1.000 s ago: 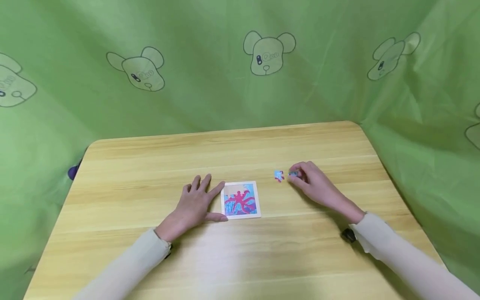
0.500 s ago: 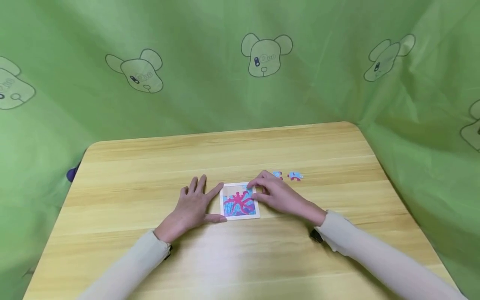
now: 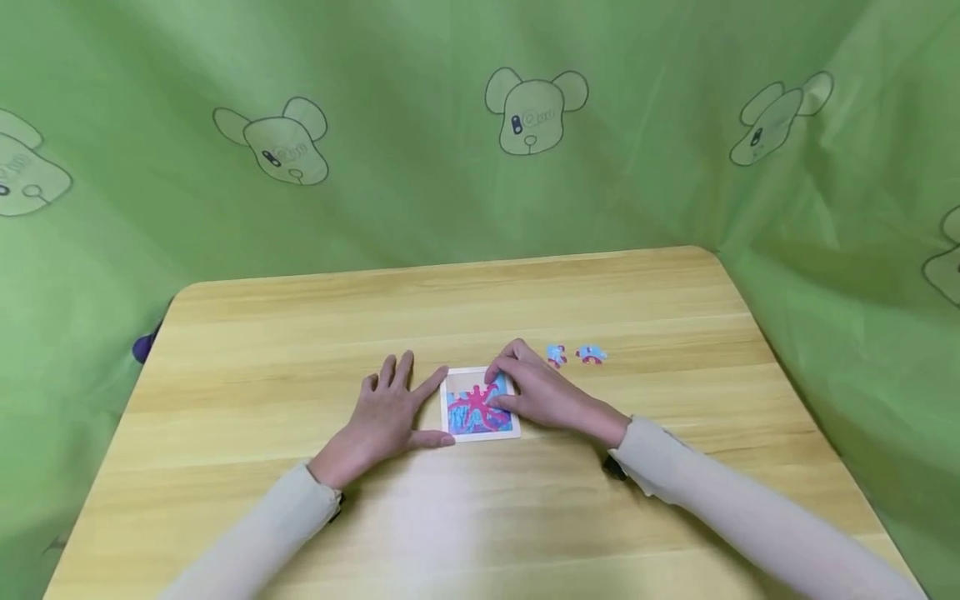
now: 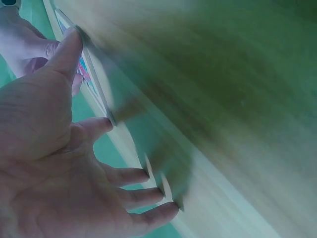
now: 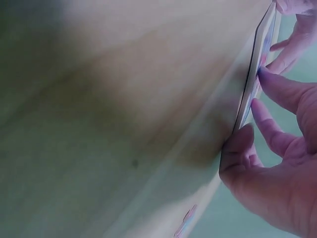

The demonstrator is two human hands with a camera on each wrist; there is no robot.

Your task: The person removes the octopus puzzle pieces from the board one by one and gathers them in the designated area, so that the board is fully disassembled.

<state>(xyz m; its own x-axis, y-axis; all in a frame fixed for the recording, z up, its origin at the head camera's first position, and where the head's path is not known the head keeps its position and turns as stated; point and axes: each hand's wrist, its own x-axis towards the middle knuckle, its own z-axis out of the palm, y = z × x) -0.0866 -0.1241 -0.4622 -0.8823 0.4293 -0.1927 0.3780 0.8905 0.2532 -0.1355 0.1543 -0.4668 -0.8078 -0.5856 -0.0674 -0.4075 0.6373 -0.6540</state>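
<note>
A small square jigsaw puzzle (image 3: 468, 421) with a pink octopus on blue lies in its pale frame on the table. Bare backing (image 3: 460, 384) shows at its upper left. My left hand (image 3: 378, 421) rests beside the frame with fingers spread, thumb and index finger touching its left corners. Over the puzzle's upper right is my right hand (image 3: 543, 392), its thumb and index fingertip apart and against the picture. In the right wrist view the right thumb (image 5: 285, 89) also meets the puzzle's surface. Whether these fingers pinch a piece cannot be told.
Two loose puzzle pieces, one blue and pink piece (image 3: 556, 355) and another piece (image 3: 592, 354), lie behind and right of the frame. The wooden table (image 3: 337, 317) ends at a green curtain (image 3: 412, 167) printed with bear faces.
My right hand has let go of the farther-right loose piece and moved left to the puzzle. Over the last half second it has shifted a little farther left. The left hand stays put.
</note>
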